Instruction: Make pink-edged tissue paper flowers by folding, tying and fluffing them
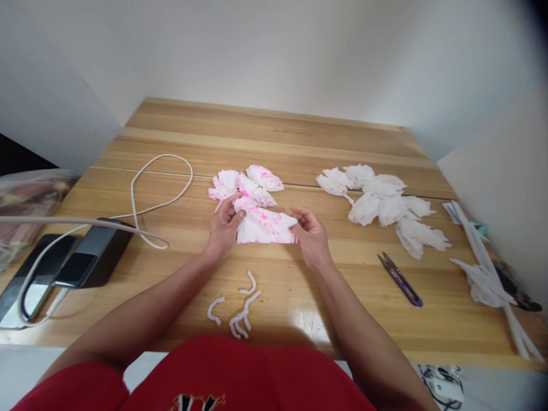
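Holding pink-marked sheet (pixel 269 227) between left hand (pixel 225 227) and right hand (pixel 312 231), over middle of tabletop (pixel 278 134). At left hand: fingers pinched nearly closed on sheet's left end, thumb showing at the edge. At right hand: fingers curled, pinched nearly closed on the right end. Can't tell exact fingertip contact behind the paper. Sheet spread out between both, near edge roughly straight, folded or overlapping along the upper part.

Just beyond sheet: pink-marked bunches (pixel 262 176), gathered and fanned. Farther right: white bunches (pixel 387 205), crumpled, in an uneven cluster. Nearer than those: snips (pixel 401 281) with purple handles, lying flat, tips pointing away to the left. Along right side: long white strips (pixel 478 246), with tied white piece (pixel 482 282) across them.

Between forearms, near front edge: short white twists (pixel 245 314), bent, a few overlapping, one apart at left. On left side: looped white cable (pixel 132 200), dark box (pixel 100 254), and phone (pixel 36 271) just beside it. Beyond those, at far left: clear plastic bag (pixel 28 202).
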Action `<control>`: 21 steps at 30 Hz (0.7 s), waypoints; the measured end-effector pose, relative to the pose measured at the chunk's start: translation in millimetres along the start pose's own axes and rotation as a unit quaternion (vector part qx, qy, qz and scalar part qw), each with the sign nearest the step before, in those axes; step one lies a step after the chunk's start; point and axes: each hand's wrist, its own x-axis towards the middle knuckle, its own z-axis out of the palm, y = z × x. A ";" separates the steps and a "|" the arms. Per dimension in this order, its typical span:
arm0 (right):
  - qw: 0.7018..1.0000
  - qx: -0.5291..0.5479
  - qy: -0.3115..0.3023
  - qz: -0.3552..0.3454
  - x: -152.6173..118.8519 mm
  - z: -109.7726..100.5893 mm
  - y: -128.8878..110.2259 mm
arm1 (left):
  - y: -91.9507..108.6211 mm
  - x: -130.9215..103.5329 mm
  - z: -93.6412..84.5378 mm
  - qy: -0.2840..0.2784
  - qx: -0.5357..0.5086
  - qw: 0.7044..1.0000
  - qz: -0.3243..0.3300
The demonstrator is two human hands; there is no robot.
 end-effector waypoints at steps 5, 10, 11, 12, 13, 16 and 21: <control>0.998 -0.022 -0.057 0.031 -1.6 -0.9 -1.2 | 1.3 1.0 1.0 0.004 0.017 1.000 0.001; 0.996 0.010 -0.069 0.058 -3.1 -0.6 1.5 | 1.3 -0.6 3.2 -0.021 0.045 0.999 0.009; 0.996 0.024 -0.057 0.068 -2.8 -0.9 2.8 | 1.0 -1.1 3.3 -0.024 0.048 0.999 0.009; 0.996 0.040 -0.041 0.075 -2.2 -1.2 4.1 | 0.8 -1.6 3.2 -0.025 0.048 0.998 0.007; 0.995 0.056 -0.025 0.080 -1.4 -1.6 5.4 | 0.7 -2.1 2.9 -0.026 0.048 0.999 0.002; 0.992 0.094 0.011 0.085 0.8 -2.2 7.8 | 1.3 -3.0 1.4 -0.030 0.051 0.998 -0.017; 0.992 0.103 0.014 0.071 1.8 -1.3 7.5 | 3.4 -2.1 -1.9 -0.018 0.079 0.996 -0.024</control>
